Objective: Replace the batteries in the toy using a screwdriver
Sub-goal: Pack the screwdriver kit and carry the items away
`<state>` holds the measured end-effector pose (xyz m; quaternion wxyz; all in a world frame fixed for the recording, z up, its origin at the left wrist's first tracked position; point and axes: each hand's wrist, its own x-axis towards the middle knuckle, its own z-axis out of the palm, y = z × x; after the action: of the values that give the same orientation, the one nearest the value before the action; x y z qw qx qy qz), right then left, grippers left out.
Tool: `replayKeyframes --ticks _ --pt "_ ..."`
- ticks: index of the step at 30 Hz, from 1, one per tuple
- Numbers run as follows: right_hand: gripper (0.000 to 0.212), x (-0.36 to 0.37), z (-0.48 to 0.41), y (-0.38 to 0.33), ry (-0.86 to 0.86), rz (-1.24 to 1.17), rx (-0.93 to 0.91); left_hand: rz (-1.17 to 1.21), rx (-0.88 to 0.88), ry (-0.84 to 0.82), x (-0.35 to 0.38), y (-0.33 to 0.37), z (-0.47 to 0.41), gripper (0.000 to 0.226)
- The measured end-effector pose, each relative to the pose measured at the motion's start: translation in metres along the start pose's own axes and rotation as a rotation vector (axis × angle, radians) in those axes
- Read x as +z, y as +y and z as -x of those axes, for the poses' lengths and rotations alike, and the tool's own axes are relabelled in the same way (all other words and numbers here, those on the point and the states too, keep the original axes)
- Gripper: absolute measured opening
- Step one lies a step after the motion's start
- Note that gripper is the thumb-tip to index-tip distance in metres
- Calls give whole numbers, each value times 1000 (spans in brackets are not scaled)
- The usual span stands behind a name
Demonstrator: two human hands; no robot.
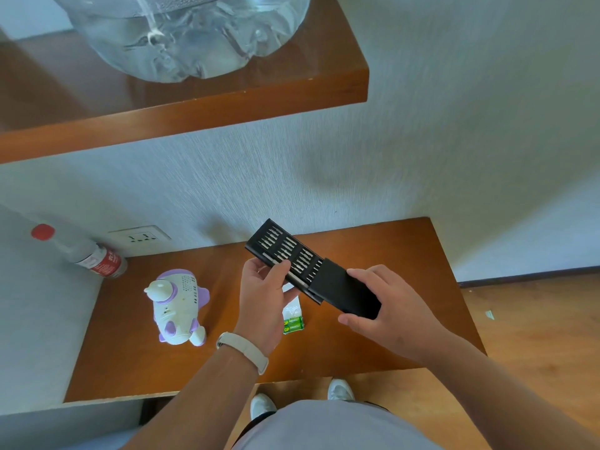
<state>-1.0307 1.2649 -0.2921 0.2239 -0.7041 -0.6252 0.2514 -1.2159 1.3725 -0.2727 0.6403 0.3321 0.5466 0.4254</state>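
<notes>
A black screwdriver kit (285, 251) hangs above the wooden table (406, 254), its inner tray of silver bits slid out toward the wall. My right hand (386, 306) grips the black outer sleeve (347, 290). My left hand (263, 297) holds the tray's near edge, thumb on the bits. The white and purple toy (177, 306) lies on the table to the left. A pack of green batteries (293, 321) lies on the table below the kit, partly hidden by my left hand.
A plastic bottle (94, 254) with a red cap leans against the wall at the table's back left, beside a wall socket (141, 237). A wooden shelf (194, 121) above carries a big water jug (191, 34). Wooden floor lies right of the table.
</notes>
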Motion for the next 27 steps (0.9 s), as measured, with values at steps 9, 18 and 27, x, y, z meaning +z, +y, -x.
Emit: replayKeyframes --ticks 9,18,27 --pt "73 8 9 0 27 51 -19 -4 12 68 -3 -3 1 25" --pt "73 4 16 2 -27 121 -26 37 -10 68 -11 -2 1 25" --pt "72 2 10 0 -12 118 -51 71 -17 65 -8 5 4 25"
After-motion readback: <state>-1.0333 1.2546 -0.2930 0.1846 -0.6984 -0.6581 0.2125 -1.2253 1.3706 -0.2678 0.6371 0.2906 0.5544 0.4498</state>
